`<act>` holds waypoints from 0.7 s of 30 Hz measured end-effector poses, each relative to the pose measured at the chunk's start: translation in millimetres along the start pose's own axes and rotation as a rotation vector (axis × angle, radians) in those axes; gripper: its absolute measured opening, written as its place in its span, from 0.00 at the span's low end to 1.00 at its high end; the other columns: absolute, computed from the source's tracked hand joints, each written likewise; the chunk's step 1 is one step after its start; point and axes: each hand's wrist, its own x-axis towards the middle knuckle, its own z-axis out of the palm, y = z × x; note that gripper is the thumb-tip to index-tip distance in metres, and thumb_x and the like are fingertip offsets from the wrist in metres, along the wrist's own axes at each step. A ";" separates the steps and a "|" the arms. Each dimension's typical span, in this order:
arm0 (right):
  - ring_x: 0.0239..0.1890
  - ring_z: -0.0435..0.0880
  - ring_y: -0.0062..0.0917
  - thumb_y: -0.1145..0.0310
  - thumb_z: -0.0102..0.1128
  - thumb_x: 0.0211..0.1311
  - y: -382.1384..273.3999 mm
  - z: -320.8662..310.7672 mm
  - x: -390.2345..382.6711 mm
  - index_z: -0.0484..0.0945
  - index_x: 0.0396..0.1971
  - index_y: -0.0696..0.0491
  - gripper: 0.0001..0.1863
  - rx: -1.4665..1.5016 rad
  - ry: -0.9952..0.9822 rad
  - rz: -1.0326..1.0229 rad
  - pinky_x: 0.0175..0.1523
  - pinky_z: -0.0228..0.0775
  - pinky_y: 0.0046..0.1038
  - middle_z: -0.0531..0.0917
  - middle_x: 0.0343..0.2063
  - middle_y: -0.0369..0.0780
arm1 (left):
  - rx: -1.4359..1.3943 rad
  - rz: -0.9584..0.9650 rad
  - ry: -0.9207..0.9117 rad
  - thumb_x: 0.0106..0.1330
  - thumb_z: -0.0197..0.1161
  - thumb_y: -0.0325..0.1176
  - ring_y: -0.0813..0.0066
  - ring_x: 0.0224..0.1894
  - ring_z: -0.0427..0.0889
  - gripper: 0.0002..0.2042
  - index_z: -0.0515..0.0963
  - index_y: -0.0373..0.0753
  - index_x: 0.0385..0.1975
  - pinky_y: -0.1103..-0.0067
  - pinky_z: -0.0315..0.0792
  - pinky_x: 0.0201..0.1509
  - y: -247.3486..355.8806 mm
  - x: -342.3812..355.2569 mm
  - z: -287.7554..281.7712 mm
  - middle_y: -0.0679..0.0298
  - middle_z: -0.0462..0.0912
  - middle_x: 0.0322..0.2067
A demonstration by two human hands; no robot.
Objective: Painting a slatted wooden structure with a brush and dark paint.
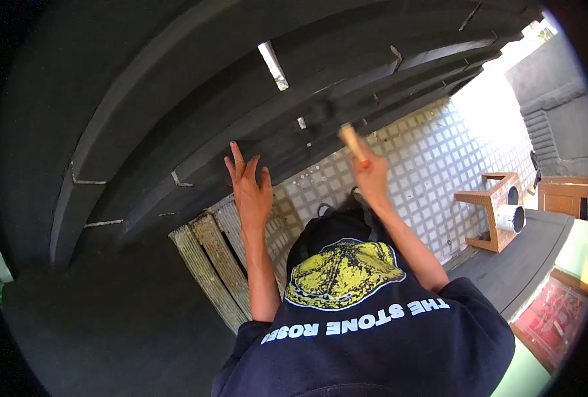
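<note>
My left hand [248,188] is open with fingers spread, its fingertips resting on the dark grey painted stepped surface [175,99]. My right hand [372,178] grips a paintbrush [351,140] by its pale wooden handle with an orange end. The brush's dark head is blurred against the same painted ledges, just right of the left hand. Both bare forearms reach out over my dark shirt with a yellow print.
Pale wooden slats [208,258] lie under the left arm. A white grid-patterned floor [439,159] spreads to the right. A small wooden stool [492,198] holds a round tin [509,218]. A dark slab [519,258] and a red tray [552,317] sit at lower right.
</note>
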 end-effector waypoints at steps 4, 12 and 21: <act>0.33 0.83 0.25 0.74 0.57 0.65 -24.5 -4.6 29.2 0.77 0.58 0.56 0.21 -0.056 0.024 0.499 0.42 0.73 0.31 0.87 0.37 0.47 | 0.009 0.045 0.009 0.65 0.61 0.26 0.29 0.72 0.51 0.16 0.79 0.32 0.52 0.54 0.65 0.68 -11.0 -2.5 -0.6 0.51 0.49 0.75; 0.32 0.84 0.31 0.75 0.60 0.60 -64.1 31.9 2.1 0.79 0.57 0.52 0.23 0.011 -0.590 0.090 0.40 0.74 0.31 0.82 0.31 0.52 | 0.019 0.046 0.000 0.63 0.54 0.18 0.31 0.73 0.50 0.18 0.77 0.33 0.54 0.55 0.63 0.70 -16.7 -2.3 7.7 0.51 0.49 0.75; 0.39 0.84 0.27 0.75 0.57 0.65 -26.8 -36.1 60.6 0.77 0.59 0.57 0.21 -0.092 0.095 0.228 0.43 0.73 0.30 0.87 0.40 0.48 | 0.004 0.017 0.000 0.64 0.53 0.18 0.32 0.73 0.48 0.18 0.76 0.33 0.54 0.56 0.64 0.70 -11.5 -3.4 3.8 0.57 0.50 0.76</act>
